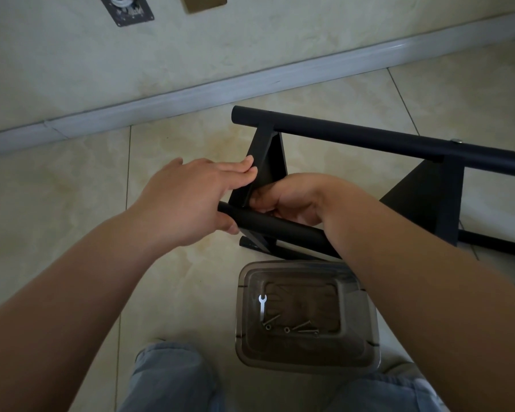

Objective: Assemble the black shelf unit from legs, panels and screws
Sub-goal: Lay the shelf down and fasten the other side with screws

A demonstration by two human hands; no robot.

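The black shelf unit lies on its side on the tiled floor. Its far leg (pixel 369 138) runs from centre to right, joined to two black panels, the left panel (pixel 268 162) and the right panel (pixel 428 203). My left hand (pixel 191 197) grips the end of the near leg (pixel 280 226), fingertips resting on the left panel's edge. My right hand (pixel 292 200) curls in behind that panel at the joint with the near leg; what its fingers hold is hidden. A third leg (pixel 494 243) shows low at right.
A clear plastic box (pixel 366 322) stands on the floor near my knees, holding a small silver wrench (pixel 262 306) and several screws (pixel 298 327). A grey baseboard (pixel 191 93) and wall run across the back. My jeans-clad knees (pixel 173 379) fill the bottom edge.
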